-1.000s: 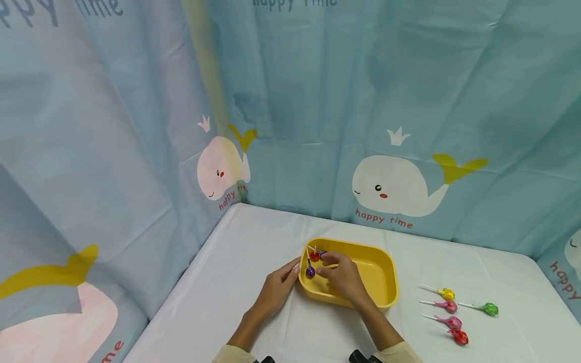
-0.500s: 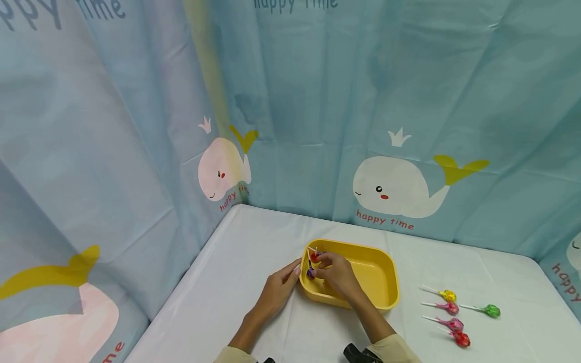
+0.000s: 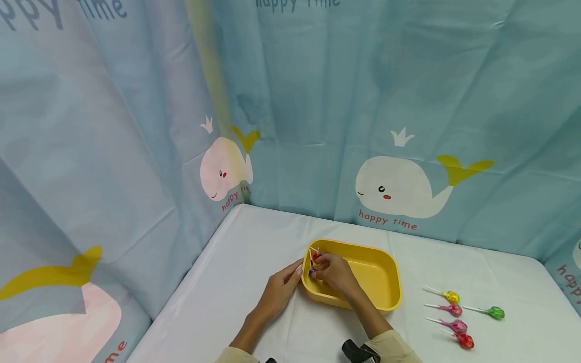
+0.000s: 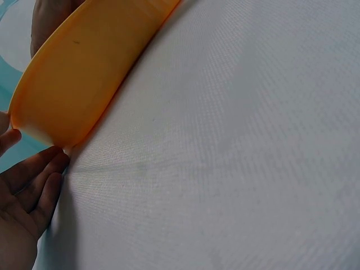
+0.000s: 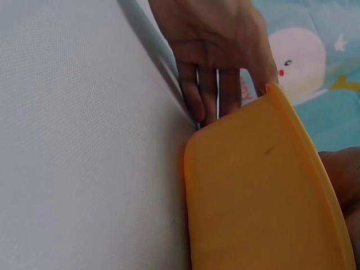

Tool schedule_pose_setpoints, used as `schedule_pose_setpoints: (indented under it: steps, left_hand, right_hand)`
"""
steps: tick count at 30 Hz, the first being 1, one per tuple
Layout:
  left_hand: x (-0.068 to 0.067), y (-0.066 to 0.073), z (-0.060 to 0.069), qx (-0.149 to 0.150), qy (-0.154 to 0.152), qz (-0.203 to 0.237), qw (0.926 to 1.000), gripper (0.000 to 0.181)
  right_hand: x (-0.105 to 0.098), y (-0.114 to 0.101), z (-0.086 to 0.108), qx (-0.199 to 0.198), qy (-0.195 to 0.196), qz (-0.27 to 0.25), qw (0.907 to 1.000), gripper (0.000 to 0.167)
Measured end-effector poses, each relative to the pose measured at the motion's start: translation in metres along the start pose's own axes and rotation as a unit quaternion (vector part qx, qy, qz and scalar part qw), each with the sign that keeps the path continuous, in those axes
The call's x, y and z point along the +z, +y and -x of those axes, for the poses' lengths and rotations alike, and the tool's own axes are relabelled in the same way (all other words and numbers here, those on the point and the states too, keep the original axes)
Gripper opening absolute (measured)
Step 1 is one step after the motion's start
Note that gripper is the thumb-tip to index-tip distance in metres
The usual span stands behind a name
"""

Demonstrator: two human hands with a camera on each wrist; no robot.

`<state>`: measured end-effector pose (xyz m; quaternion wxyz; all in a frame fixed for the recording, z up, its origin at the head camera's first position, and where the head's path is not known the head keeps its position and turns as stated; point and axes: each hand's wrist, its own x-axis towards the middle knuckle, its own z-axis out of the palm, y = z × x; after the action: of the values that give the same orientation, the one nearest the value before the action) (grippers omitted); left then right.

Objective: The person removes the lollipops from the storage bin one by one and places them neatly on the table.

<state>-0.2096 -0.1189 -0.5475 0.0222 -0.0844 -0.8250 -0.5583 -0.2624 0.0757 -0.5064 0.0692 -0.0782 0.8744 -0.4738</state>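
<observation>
A yellow plastic tray (image 3: 375, 297) stands on the table. Inside its left end lie a purple-wrapped lollipop (image 3: 311, 273), a red one (image 3: 316, 255) and a dark-wrapped one mostly behind the fingers. My right hand (image 3: 337, 275) reaches over the near rim, its curled thumb and fingers at the purple lollipop, seemingly pinching it; the fingers partly cover the candies. My left hand (image 3: 278, 292) rests against the tray's left end from outside. In the left wrist view its fingers (image 4: 34, 174) stretch straight to the base of the wall, with the thumb up at the rim.
On the table (image 3: 254, 242) right of the tray lie a yellow lollipop (image 3: 451, 296), a green lollipop (image 3: 496, 312), two pink lollipops (image 3: 455, 309) and a red lollipop (image 3: 465, 341). Fabric printed with whales (image 3: 401, 186) hangs behind and at the left.
My right hand has moved slightly left and down, and its parted thumb and fingers have drawn in at the purple lollipop. The left hand stays against the tray's end.
</observation>
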Motion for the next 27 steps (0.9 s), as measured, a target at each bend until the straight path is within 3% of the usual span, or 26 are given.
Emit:
schedule_pose_setpoints:
  steps: [12, 20, 27]
  left_hand:
    - [0.0, 0.003, 0.001, 0.001, -0.002, -0.002, 1.0, 0.047]
    - [0.001, 0.001, 0.0, 0.002, 0.001, -0.004, 1.0, 0.047]
    - [0.001, 0.0, 0.0, -0.002, 0.0, 0.006, 1.0, 0.046]
  right_hand:
    - [0.002, 0.001, -0.002, -0.017, -0.019, 0.027, 0.9993, 0.023]
    - [-0.001, 0.0, -0.001, -0.004, -0.012, 0.051, 0.9986, 0.022]
    - [-0.009, 0.003, 0.004, 0.002, -0.034, 0.056, 0.9978, 0.021]
